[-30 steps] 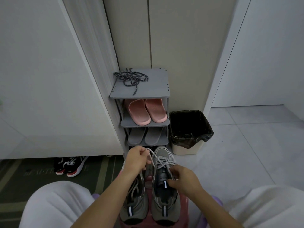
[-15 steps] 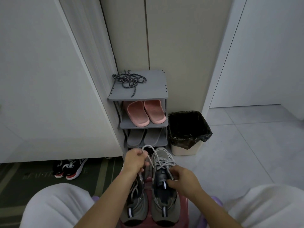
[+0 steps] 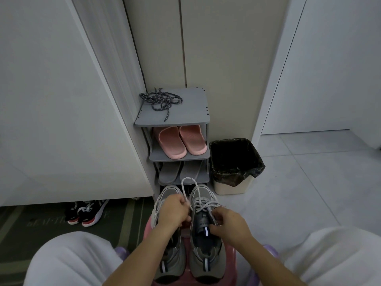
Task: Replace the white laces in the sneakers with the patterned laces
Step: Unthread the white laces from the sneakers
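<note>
The two sneakers stand side by side, toes away from the person, on a pink stool (image 3: 230,255) at 6 o'clock in the view. The left hand (image 3: 175,211) is closed, its fingers pinching the white lace (image 3: 187,178) of the right sneaker (image 3: 206,259). A slack loop of that lace rises toward 12 o'clock above the toe. The right hand (image 3: 228,223) is curled round the tongue and eyelet area of the same shoe and steadies it. The left sneaker (image 3: 168,265) lies partly under the left forearm, and its lacing cannot be judged.

The patterned laces (image 3: 160,100) lie in a loose tangle on the top shelf of the shoe rack (image 3: 191,114), at 12 o'clock from the sneakers and well apart from both hands. A lined bin (image 3: 233,187) stands at 1 o'clock.

Handling, as a judgement:
- The lace is light, limp and likely to snag at each eyelet. Grip it close to the eyelet being cleared and draw it out one crossing at a time.
- The shoe is light and soft-sided and may slide on the stool. Keep it braced at the collar or tongue.
- Separate the patterned tangle by its stiff tips before threading
</note>
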Demonstrator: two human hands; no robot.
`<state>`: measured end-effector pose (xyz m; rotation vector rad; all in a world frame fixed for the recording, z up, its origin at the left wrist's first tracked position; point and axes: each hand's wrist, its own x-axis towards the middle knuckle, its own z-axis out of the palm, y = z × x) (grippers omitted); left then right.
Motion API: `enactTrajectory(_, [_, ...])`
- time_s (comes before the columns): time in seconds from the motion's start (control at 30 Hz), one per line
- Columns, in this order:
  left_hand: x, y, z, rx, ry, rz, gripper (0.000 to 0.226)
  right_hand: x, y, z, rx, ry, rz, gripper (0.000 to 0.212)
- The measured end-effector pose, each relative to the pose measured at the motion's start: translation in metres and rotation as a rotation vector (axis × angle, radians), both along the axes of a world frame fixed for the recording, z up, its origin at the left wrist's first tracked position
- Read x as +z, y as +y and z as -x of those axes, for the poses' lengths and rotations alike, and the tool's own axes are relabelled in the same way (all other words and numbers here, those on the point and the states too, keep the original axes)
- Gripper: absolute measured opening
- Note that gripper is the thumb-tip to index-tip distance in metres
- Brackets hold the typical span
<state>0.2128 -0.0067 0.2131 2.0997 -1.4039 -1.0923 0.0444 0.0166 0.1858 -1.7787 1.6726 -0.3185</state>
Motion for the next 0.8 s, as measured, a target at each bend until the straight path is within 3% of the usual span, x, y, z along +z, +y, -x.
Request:
enactTrajectory(0.2, [0.024, -0.022, -0.027, 0.274, 0.172, 0.173, 0.013, -0.002, 0.000, 0.000, -0.014, -0.018, -0.006, 0.032])
enactTrajectory(0.37, [0.023, -0.010, -0.016, -0.074, 0.132, -0.151, 0.004, -0.001, 0.000, 0.000, -0.012, -0.009, -0.012, 0.031])
enactTrajectory(0.5, [0.008, 0.000, 0.003, -0.206, -0.056, -0.131, 0.015, 0.001, 0.000, 0.000, 0.008, 0.010, 0.009, 0.022])
enactTrajectory(0.63, [0.003, -0.006, 0.008, -0.130, -0.264, -0.061, 0.024, 0.002, 0.000, 0.001, 0.017, -0.006, 0.013, 0.022])
enactTrajectory(0.8, [0.015, -0.016, -0.020, 0.113, -0.082, 0.091, 0.023, 0.002, 0.001, 0.000, 0.011, -0.031, 0.009, 0.023])
